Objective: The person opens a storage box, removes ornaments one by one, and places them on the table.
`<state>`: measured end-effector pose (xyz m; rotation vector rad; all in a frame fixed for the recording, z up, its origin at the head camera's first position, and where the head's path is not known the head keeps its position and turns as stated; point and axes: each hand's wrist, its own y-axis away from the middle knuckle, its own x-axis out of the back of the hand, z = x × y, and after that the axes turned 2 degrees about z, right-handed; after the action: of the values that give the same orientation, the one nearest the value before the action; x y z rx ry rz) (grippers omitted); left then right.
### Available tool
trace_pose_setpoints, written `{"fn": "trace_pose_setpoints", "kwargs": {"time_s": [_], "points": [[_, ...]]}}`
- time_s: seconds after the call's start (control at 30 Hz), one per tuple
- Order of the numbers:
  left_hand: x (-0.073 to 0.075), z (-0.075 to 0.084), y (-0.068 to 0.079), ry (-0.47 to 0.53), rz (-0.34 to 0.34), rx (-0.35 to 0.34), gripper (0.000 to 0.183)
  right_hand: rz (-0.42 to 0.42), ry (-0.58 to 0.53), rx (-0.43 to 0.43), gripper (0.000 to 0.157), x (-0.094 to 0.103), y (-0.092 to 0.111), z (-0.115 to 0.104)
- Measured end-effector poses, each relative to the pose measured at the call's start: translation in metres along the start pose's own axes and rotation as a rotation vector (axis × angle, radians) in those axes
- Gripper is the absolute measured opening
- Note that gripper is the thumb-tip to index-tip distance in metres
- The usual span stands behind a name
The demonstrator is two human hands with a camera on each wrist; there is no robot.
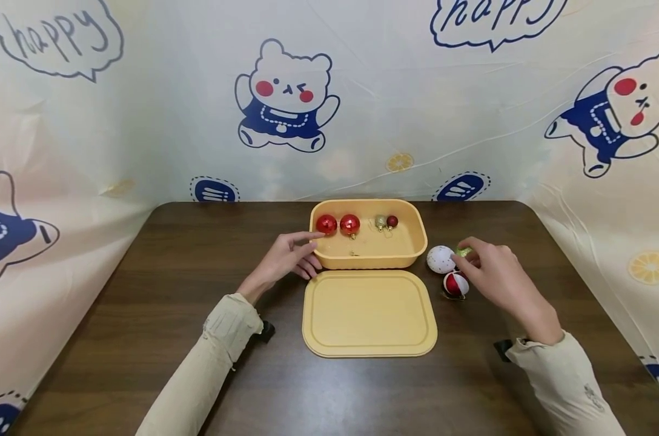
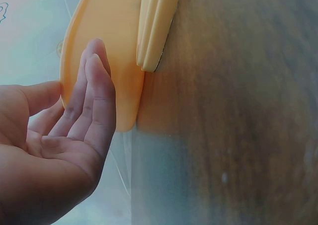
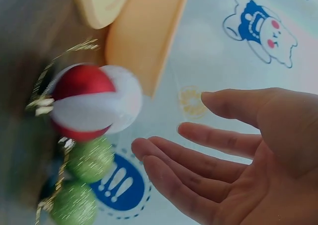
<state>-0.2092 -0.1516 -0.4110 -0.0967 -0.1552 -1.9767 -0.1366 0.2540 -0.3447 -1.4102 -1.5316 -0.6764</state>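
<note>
My left hand (image 1: pixel 288 254) is at the left wall of a yellow plastic box (image 1: pixel 367 262), index finger over its rim and the others relaxed beside it. Two shiny red baubles (image 1: pixel 338 225) lie inside, with a small pale gold bauble (image 1: pixel 381 220) and a small dark red one (image 1: pixel 392 221). My right hand (image 1: pixel 495 272) hovers over loose baubles right of the box, fingers apart and holding nothing in the right wrist view. Beneath it are a speckled white bauble (image 1: pixel 440 259), a red-and-white bauble (image 3: pixel 83 103) and two glittery green baubles (image 3: pixel 90 159), partly hidden in the head view.
A flat yellow lid (image 1: pixel 370 313) lies on the dark wooden table (image 1: pixel 215 242) in front of the box. Behind and at both sides hangs a pale printed cloth (image 1: pixel 373 91) with cartoon bears.
</note>
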Motion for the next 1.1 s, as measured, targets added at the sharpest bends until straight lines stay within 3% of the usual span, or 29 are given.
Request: {"fn": "trace_pose_setpoints", "kwargs": {"time_s": [0.2, 0.7, 1.1], "points": [[0.000, -0.002, 0.000, 0.014, 0.000, -0.003, 0.040, 0.038, -0.033, 0.061, 0.025, -0.005, -0.018, -0.024], [0.002, -0.004, -0.001, 0.018, -0.004, 0.003, 0.040, -0.002, -0.124, 0.192, 0.021, -0.044, -0.075, -0.072], [0.002, -0.002, 0.000, 0.008, 0.002, 0.006, 0.040, -0.099, -0.136, 0.168, 0.024, -0.079, -0.102, -0.090]]}}
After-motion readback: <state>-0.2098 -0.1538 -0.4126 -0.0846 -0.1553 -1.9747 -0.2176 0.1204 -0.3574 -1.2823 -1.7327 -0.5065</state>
